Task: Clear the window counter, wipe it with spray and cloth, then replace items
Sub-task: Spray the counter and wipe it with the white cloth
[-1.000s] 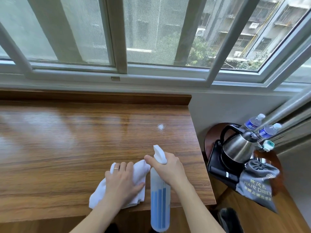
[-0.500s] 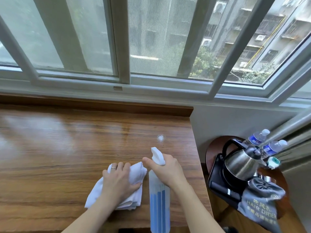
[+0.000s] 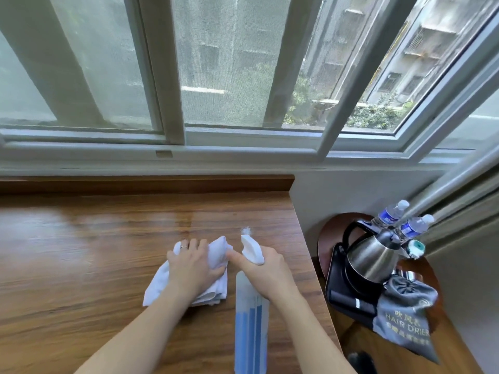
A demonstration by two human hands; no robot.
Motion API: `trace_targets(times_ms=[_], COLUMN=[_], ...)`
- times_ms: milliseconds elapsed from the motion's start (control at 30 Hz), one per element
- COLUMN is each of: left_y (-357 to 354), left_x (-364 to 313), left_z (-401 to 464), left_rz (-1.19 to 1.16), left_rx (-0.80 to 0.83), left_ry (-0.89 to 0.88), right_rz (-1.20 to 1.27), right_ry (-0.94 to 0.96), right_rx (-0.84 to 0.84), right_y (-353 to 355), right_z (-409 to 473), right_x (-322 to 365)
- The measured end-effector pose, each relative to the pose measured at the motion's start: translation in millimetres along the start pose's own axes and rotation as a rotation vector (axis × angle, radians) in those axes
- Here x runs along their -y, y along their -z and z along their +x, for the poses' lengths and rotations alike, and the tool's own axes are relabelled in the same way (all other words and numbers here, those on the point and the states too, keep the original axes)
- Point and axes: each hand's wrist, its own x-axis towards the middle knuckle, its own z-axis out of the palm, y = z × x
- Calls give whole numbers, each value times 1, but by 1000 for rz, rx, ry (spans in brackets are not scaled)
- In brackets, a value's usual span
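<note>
White crumpled cloth (image 3: 213,255) pressed flat on the glossy wooden surface (image 3: 81,252) under the left hand (image 3: 193,265). Translucent spray bottle (image 3: 251,319) with blue liquid and white nozzle, gripped by the right hand (image 3: 266,271).

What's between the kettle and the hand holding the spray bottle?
In the head view, only the bare right end of the wooden counter and a gap down to the floor separate the kettle from the right hand gripping the spray bottle.

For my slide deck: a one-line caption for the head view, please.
Left hand presses a white cloth on the wooden counter; right hand grips a spray bottle.
</note>
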Motion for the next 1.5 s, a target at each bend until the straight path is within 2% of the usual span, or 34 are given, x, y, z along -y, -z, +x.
trace_targets(times_ms=[300, 433, 767, 933, 1067, 1267, 1500], left_y=[-1, -2, -2, -6, -3, -1, -4], left_x=[1, -1, -4, -6, -8, -10, -11], left_z=[-55, -59, 15, 77, 94, 68, 15], left_rz=[-81, -86, -66, -10, 6, -27, -69], left_rx=[-60, -76, -163, -94, -65, -29, -136], left_ry=[-98, -88, -29, 12, 35, 45, 4], right_rz=[11, -4, -70, -85, -71, -69, -62], right_ry=[-25, 1, 12, 52, 44, 9, 9], right_rx=[-16, -3, 36, 70, 69, 50, 39], right_y=[7, 11, 18, 22, 25, 28, 31], right_z=[29, 43, 69, 71, 72, 78, 87], right_x=[1, 6, 4, 2, -1, -2, 2])
